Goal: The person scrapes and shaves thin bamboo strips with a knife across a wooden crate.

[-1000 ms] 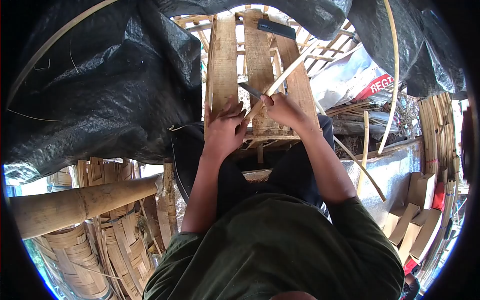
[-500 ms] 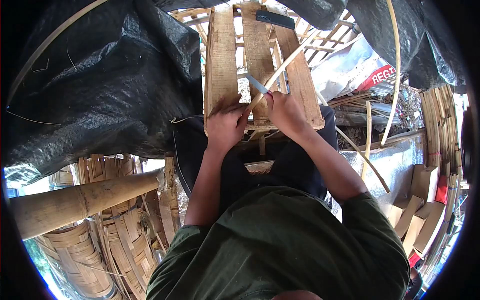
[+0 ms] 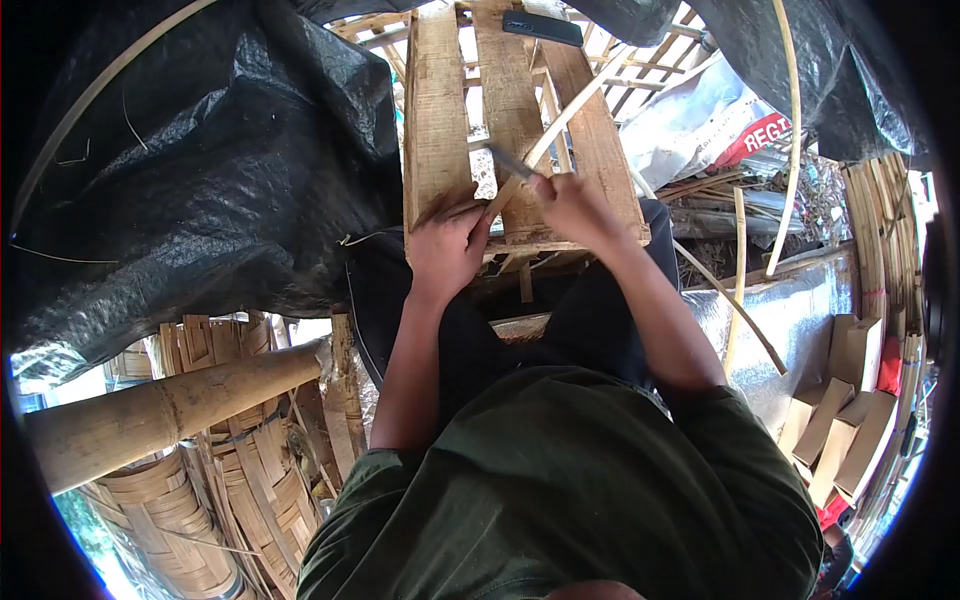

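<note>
My left hand [image 3: 448, 240] grips the near end of a long pale bamboo strip [image 3: 566, 116] at the front of a slatted wooden bench [image 3: 437, 110]. From there the strip slants up and away to the right across the slats. Closed around the handle of a knife [image 3: 511, 160] is my right hand [image 3: 580, 212], to the right of the strip. The blade points up and left, crossing the strip; whether it touches cannot be made out. My fingers hide most of the handle.
A dark phone [image 3: 542, 28] lies at the bench's far end. Black plastic sheeting [image 3: 220, 170] hangs on the left, above a thick bamboo pole [image 3: 180, 398]. On the right are a thin bamboo strip [image 3: 735, 310] and cardboard boxes [image 3: 845, 425].
My right hand has shifted slightly right, and the knife has turned so its blade looks narrower and darker. My left hand stays on the strip. The whole view has shifted slightly.
</note>
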Motion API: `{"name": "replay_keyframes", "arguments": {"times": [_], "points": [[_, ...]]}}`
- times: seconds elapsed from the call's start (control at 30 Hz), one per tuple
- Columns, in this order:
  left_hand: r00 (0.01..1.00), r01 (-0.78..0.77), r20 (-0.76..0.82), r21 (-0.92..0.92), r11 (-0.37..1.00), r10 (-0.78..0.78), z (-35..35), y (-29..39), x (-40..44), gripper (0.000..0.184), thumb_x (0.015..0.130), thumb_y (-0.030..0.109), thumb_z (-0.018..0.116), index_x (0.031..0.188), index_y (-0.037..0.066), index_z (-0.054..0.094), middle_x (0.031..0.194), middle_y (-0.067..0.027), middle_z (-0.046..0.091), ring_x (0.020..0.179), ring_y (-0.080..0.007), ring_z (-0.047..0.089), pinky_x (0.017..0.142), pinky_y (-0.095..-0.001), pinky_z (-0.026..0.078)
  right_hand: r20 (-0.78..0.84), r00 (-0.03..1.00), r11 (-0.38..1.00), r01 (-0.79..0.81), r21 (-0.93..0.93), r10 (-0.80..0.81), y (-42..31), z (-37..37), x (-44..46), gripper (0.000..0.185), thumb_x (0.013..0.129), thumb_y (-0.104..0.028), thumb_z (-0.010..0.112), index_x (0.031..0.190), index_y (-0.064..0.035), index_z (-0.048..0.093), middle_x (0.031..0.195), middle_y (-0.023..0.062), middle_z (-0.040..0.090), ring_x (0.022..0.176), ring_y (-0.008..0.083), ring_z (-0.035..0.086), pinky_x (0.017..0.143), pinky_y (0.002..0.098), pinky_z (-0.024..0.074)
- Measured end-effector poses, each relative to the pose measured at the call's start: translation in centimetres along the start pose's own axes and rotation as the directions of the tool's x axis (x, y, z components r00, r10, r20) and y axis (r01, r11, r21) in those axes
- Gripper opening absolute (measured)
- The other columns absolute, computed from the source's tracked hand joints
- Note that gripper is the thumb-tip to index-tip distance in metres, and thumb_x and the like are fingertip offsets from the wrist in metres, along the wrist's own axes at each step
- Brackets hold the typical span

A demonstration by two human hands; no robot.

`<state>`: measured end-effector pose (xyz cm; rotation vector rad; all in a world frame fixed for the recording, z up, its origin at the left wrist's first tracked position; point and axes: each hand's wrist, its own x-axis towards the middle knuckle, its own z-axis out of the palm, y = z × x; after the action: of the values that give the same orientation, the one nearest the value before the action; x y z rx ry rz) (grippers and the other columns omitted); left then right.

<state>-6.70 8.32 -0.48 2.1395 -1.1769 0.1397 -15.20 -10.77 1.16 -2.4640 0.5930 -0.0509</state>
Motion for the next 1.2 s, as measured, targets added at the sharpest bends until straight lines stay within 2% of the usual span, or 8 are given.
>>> {"name": "replay_keyframes", "arguments": {"times": [0.1, 0.23, 0.3, 0.63, 0.73, 0.83, 0.97, 1.2], "points": [[0.999, -0.020, -0.033, 0.023, 1.000, 0.021, 0.2, -0.1, 0.1, 0.010, 0.089, 0.013, 0.066, 0.093, 0.006, 0.071, 0.099, -0.0090, 0.072, 0.104, -0.0270, 0.067, 0.099, -0.0415, 0.049, -0.179, 0.954, 0.964, 0.210, -0.165, -0.239, 0.6, 1.6, 0.1, 0.047, 0.102, -0.033, 0.047, 0.083, 0.0059, 0.065, 0.073, 0.0278, 0.065, 0.066, 0.0414, 0.067, 0.059, 0.0491, 0.0521], [1.000, -0.014, -0.014, 0.031, 0.999, 0.014, 0.3, -0.1, 0.0, 0.010, 0.088, 0.014, 0.066, 0.093, 0.005, 0.071, 0.100, -0.0093, 0.072, 0.099, -0.0279, 0.068, 0.098, -0.0417, 0.050, 0.005, 0.999, 0.998, -0.034, 0.047, 0.034, -1.2, -0.6, -0.2, 0.047, 0.101, -0.031, 0.048, 0.081, 0.0079, 0.065, 0.068, 0.0281, 0.064, 0.067, 0.0439, 0.066, 0.059, 0.0500, 0.0522], [0.997, -0.030, -0.068, 0.018, 0.999, 0.031, 0.3, 0.0, 0.3, 0.010, 0.088, 0.014, 0.067, 0.093, 0.005, 0.071, 0.100, -0.0092, 0.072, 0.098, -0.0281, 0.069, 0.098, -0.0418, 0.050, -0.251, 0.966, 0.999, 0.052, -0.016, -0.054, 0.2, 1.2, 0.5, 0.046, 0.100, -0.031, 0.050, 0.081, 0.0075, 0.066, 0.069, 0.0292, 0.063, 0.067, 0.0466, 0.065, 0.062, 0.0533, 0.0519], [0.998, -0.026, -0.052, -0.016, 1.000, 0.026, 0.2, -0.6, 0.3, 0.013, 0.091, 0.015, 0.065, 0.093, 0.004, 0.071, 0.097, -0.0097, 0.072, 0.105, -0.0271, 0.068, 0.098, -0.0416, 0.050, 0.077, 0.997, 0.997, 0.027, -0.075, -0.021, -1.3, -2.6, -1.3, 0.041, 0.101, -0.029, 0.050, 0.084, 0.0029, 0.067, 0.073, 0.0292, 0.064, 0.071, 0.0469, 0.065, 0.066, 0.0525, 0.0498], [0.995, -0.038, -0.091, -0.023, 0.999, 0.036, 0.6, -0.8, 0.4, 0.011, 0.089, 0.014, 0.065, 0.088, 0.004, 0.070, 0.093, -0.0097, 0.071, 0.098, -0.0273, 0.068, 0.095, -0.0406, 0.051, -0.320, 0.947, 0.995, 0.061, 0.074, -0.034, 1.0, -3.8, -2.4, 0.035, 0.101, -0.027, 0.052, 0.084, 0.0025, 0.060, 0.068, 0.0227, 0.061, 0.060, 0.0395, 0.061, 0.059, 0.0480, 0.0453], [0.985, -0.061, -0.162, -0.033, 0.998, 0.055, 0.5, -0.6, 0.4, 0.011, 0.088, 0.014, 0.066, 0.084, 0.004, 0.068, 0.090, -0.0097, 0.071, 0.091, -0.0285, 0.069, 0.089, -0.0387, 0.053, -0.193, 0.981, 0.982, 0.067, 0.176, -0.032, 0.4, -4.9, -5.6, 0.026, 0.097, -0.021, 0.059, 0.087, 0.0027, 0.062, 0.067, 0.0231, 0.063, 0.063, 0.0405, 0.064, 0.059, 0.0479, 0.0487], [0.969, 0.181, -0.128, -0.212, 0.960, -0.211, 0.0, -0.4, 0.1, 0.017, 0.093, 0.018, 0.063, 0.094, 0.003, 0.071, 0.094, -0.0115, 0.071, 0.087, -0.0301, 0.070, 0.078, -0.0355, 0.054, -0.388, 0.890, 0.971, 0.220, -0.093, -0.239, 0.2, -1.9, -9.1, 0.020, 0.090, -0.023, 0.069, 0.086, -0.0052, 0.063, 0.059, 0.0128, 0.062, 0.055, 0.0318, 0.064, 0.050, 0.0403, 0.0483], [0.958, 0.195, -0.144, -0.307, 0.931, -0.248, 0.3, -1.0, -0.1, 0.025, 0.096, 0.022, 0.060, 0.111, 0.006, 0.072, 0.103, -0.0149, 0.072, 0.088, -0.0301, 0.071, 0.075, -0.0343, 0.054, -0.431, 0.872, 0.972, 0.194, -0.129, -0.232, -0.3, 0.6, -9.2, 0.022, 0.087, -0.027, 0.072, 0.082, -0.0114, 0.056, 0.055, 0.0077, 0.060, 0.049, 0.0304, 0.063, 0.046, 0.0400, 0.0495]]}}
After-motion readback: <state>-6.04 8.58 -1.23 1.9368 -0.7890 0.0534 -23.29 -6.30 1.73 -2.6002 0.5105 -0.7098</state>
